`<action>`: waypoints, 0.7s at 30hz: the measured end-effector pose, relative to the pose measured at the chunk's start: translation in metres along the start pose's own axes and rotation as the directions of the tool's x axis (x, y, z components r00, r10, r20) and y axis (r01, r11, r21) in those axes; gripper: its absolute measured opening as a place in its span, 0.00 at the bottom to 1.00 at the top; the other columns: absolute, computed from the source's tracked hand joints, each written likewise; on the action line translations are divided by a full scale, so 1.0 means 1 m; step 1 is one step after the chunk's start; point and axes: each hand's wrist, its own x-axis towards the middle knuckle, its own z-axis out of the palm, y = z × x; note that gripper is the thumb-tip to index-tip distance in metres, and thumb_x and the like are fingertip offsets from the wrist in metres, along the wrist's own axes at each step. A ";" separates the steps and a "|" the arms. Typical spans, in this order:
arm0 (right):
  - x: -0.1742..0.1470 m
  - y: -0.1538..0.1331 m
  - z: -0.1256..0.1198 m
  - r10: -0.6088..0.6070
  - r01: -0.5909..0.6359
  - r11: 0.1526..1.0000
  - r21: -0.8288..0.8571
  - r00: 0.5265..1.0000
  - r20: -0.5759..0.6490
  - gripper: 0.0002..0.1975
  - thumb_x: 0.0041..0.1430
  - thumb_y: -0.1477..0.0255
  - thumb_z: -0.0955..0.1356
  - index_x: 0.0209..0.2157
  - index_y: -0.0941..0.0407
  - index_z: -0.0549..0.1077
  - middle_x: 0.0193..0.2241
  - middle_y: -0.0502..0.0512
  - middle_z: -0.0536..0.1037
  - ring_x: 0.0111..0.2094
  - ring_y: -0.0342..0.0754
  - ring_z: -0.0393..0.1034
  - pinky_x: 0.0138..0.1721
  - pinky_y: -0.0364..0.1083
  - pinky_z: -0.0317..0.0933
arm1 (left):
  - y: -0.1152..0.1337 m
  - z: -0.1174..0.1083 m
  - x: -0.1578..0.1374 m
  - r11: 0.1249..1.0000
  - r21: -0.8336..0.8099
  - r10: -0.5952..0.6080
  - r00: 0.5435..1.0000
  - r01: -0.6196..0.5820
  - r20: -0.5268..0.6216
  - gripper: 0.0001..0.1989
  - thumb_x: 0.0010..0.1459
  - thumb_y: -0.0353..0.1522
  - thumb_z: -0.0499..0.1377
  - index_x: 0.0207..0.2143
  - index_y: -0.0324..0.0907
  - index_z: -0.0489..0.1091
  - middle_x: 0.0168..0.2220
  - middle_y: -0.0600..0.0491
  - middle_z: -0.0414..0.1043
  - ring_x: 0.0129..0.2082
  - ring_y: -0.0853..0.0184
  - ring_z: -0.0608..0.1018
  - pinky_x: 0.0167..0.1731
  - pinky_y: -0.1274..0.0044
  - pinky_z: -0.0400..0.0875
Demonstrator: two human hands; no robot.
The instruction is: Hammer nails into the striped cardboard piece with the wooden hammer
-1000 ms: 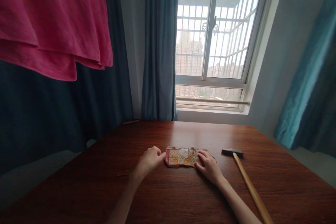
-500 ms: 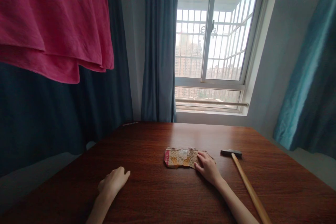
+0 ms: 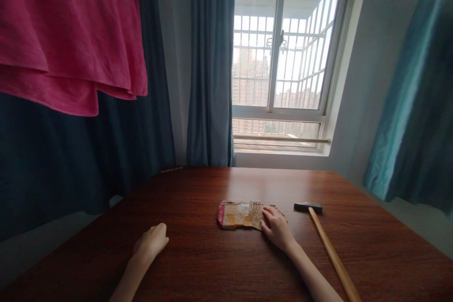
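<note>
A worn, ragged-edged piece of board [image 3: 231, 214], spotted with dark dots and pink at its left end, lies on the brown wooden table [image 3: 198, 259]. Several thin nails [image 3: 255, 205] stand upright near its far edge. My right hand [image 3: 278, 230] rests over the board's right end, fingers somewhat apart, just right of the nails; nothing shows in its grasp. Further left, my left hand [image 3: 151, 241] is closed in a fist low over the table, away from the board. Whatever may be inside that fist is hidden. A hammer [image 3: 331, 245] with a wooden handle lies right of my right hand.
Behind the table are a barred window [image 3: 278, 80] and blue curtains [image 3: 210, 66]. A pink cloth [image 3: 71, 33] hangs at upper left. The hammer's handle runs along the right side toward the near edge.
My left thumb, sticking out before, is now tucked against the fist. My right hand stays on the board. The whole view has shifted slightly.
</note>
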 end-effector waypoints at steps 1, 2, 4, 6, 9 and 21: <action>0.000 0.000 0.000 0.001 -0.001 1.000 0.001 1.000 -0.001 0.18 0.52 0.71 0.61 0.45 0.56 0.70 0.47 0.58 0.71 0.50 0.51 0.62 0.52 0.47 0.55 | 0.000 0.001 0.002 1.000 0.011 0.003 1.000 -0.003 -0.003 0.07 0.48 0.27 0.51 0.30 0.39 0.67 0.39 0.42 0.72 0.39 0.55 0.74 0.33 0.71 0.65; 0.000 -0.001 -0.001 0.002 -0.002 1.000 0.003 1.000 -0.003 0.18 0.52 0.71 0.61 0.45 0.55 0.70 0.47 0.58 0.71 0.49 0.51 0.62 0.51 0.48 0.55 | 0.000 0.002 0.003 1.000 0.022 0.005 1.000 -0.005 -0.009 0.07 0.48 0.26 0.51 0.30 0.39 0.67 0.39 0.42 0.72 0.39 0.56 0.75 0.33 0.72 0.65; 0.000 -0.002 -0.001 0.003 -0.003 1.000 0.007 1.000 -0.006 0.18 0.52 0.72 0.61 0.45 0.55 0.70 0.47 0.57 0.71 0.49 0.50 0.62 0.51 0.48 0.56 | 0.001 0.002 0.004 0.999 0.034 0.004 1.000 -0.003 -0.025 0.07 0.47 0.25 0.52 0.30 0.40 0.66 0.38 0.43 0.72 0.38 0.57 0.75 0.33 0.73 0.64; 0.000 -0.002 -0.001 0.004 -0.004 1.000 0.014 1.000 -0.010 0.17 0.52 0.72 0.61 0.45 0.55 0.70 0.47 0.57 0.71 0.49 0.50 0.63 0.51 0.47 0.56 | 0.002 0.001 0.004 1.000 0.029 0.009 0.999 -0.007 -0.041 0.07 0.47 0.25 0.52 0.30 0.40 0.66 0.37 0.43 0.72 0.37 0.57 0.75 0.32 0.73 0.64; 0.000 -0.002 -0.001 0.008 -0.008 1.000 0.029 1.000 -0.019 0.17 0.52 0.72 0.61 0.44 0.55 0.70 0.47 0.57 0.71 0.49 0.50 0.63 0.51 0.47 0.56 | 0.010 0.001 0.003 0.999 -0.005 0.046 0.995 -0.046 -0.088 0.06 0.45 0.25 0.52 0.29 0.38 0.66 0.35 0.43 0.72 0.35 0.57 0.75 0.31 0.74 0.63; 0.002 -0.011 0.000 0.079 -0.049 0.976 0.212 0.988 -0.133 0.12 0.51 0.75 0.61 0.35 0.53 0.73 0.37 0.56 0.73 0.40 0.50 0.66 0.43 0.49 0.60 | 0.122 0.007 -0.026 0.561 -0.554 0.533 0.781 -0.614 -0.326 0.09 0.48 0.35 0.53 0.24 0.38 0.69 0.24 0.53 0.70 0.25 0.68 0.71 0.26 0.80 0.62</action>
